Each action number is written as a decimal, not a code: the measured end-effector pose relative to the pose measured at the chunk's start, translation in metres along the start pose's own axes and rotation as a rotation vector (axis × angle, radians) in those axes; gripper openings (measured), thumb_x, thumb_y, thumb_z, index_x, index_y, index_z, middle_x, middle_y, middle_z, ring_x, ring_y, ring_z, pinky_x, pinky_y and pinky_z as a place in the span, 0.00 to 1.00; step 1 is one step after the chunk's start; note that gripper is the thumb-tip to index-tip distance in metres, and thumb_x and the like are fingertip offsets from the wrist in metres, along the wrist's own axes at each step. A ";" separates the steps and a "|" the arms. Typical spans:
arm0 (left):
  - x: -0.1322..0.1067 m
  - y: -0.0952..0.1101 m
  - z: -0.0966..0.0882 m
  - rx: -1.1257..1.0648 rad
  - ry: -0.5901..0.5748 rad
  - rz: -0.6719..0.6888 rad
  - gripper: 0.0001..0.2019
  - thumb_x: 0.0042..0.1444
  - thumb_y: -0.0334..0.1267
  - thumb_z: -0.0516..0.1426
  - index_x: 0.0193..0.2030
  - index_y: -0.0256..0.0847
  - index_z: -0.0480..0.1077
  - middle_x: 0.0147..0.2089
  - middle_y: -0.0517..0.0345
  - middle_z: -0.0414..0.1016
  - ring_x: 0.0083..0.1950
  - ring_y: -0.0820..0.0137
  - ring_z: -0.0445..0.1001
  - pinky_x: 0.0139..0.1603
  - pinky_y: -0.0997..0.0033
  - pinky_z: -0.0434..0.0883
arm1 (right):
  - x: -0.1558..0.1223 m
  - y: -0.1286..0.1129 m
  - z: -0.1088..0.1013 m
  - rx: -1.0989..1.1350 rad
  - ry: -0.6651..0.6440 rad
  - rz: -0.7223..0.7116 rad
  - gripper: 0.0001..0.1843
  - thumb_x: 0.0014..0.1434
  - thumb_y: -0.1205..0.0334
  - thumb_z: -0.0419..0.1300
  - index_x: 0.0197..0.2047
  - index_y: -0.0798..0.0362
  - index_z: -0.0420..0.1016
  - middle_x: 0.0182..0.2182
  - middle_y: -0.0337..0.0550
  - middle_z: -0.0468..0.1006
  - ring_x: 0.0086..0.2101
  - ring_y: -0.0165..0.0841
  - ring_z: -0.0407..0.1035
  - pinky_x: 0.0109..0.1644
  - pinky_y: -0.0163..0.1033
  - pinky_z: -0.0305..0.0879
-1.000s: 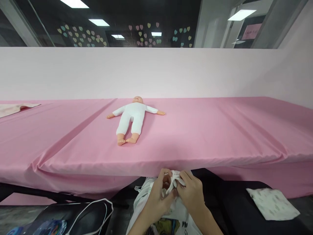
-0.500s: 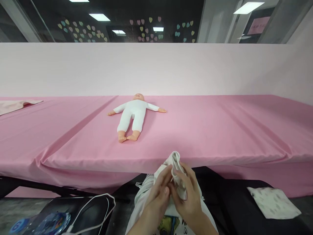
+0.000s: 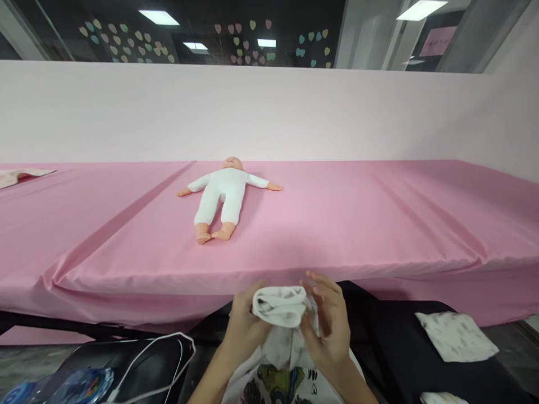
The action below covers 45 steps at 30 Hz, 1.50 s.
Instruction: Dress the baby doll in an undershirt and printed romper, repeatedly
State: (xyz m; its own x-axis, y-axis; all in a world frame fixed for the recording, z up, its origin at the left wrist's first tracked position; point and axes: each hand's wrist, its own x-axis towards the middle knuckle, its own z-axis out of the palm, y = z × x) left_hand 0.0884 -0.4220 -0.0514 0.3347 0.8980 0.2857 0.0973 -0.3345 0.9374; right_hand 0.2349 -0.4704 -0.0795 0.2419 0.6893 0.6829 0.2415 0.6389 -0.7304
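A small white patterned garment [image 3: 280, 306] is bunched up low in front of me, just below the near edge of the pink table. My left hand [image 3: 242, 325] grips its left side with closed fingers. My right hand [image 3: 328, 325] is at its right side, thumb on the cloth and the other fingers loosely spread above it. A baby doll in a white suit [image 3: 223, 193] lies on its back on the pink table cover [image 3: 379, 224], arms out, well beyond both hands.
A folded patterned cloth [image 3: 457, 335] lies on a dark surface at the lower right. A white cable [image 3: 147, 362] and a blue item [image 3: 71, 387] lie on a dark surface at the lower left. A pale cloth [image 3: 21, 175] lies at the table's far left. A pink wall stands behind.
The garment was held upright between both hands; now it is turned sideways into a roll. My left hand has moved to its left end and my right fingers have spread.
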 end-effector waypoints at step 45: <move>0.004 0.001 -0.023 -0.039 0.289 0.096 0.14 0.51 0.36 0.56 0.43 0.35 0.75 0.36 0.51 0.78 0.40 0.64 0.75 0.41 0.71 0.72 | 0.045 -0.021 -0.067 -0.551 -0.241 0.040 0.12 0.62 0.57 0.53 0.33 0.53 0.72 0.25 0.39 0.74 0.25 0.27 0.67 0.29 0.29 0.63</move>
State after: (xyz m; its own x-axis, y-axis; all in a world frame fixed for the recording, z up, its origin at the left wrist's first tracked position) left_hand 0.0685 -0.4126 -0.0447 0.0601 0.9086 0.4134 0.0400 -0.4160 0.9085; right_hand 0.3031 -0.4758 -0.0322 0.0566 0.8083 0.5861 0.7039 0.3840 -0.5975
